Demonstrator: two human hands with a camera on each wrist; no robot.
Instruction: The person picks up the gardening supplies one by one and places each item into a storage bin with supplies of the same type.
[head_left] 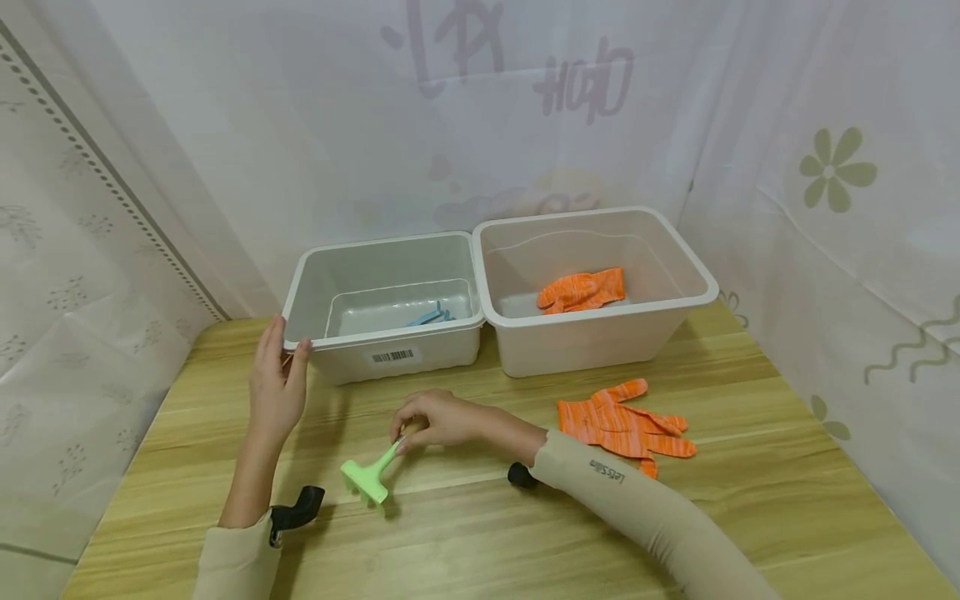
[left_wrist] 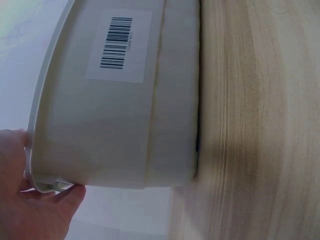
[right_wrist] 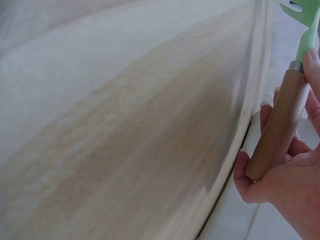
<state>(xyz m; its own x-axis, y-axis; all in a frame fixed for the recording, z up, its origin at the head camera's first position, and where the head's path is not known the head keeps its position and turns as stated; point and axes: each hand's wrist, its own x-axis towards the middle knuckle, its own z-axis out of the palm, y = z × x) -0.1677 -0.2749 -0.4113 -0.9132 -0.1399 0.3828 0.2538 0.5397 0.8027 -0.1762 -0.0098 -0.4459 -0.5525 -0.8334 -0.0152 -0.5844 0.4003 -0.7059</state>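
A small hand rake with a light green head [head_left: 365, 481] and a wooden handle [right_wrist: 281, 122] is held by my right hand [head_left: 438, 419] above the table. In the right wrist view the fingers and thumb wrap the handle. My left hand [head_left: 276, 379] grips the front left corner of the left plastic bin [head_left: 390, 357]; the left wrist view has its fingers and thumb about the rim [left_wrist: 31, 165]. Inside that bin lies a blue object [head_left: 430, 316], partly hidden by the front wall.
Right of the left bin stands a second, whitish bin [head_left: 585, 342] with an orange knit glove [head_left: 581, 290] inside. Another orange glove [head_left: 618, 421] lies on the wooden table [head_left: 465, 533], close to the right forearm. Printed curtains surround the table's back and sides.
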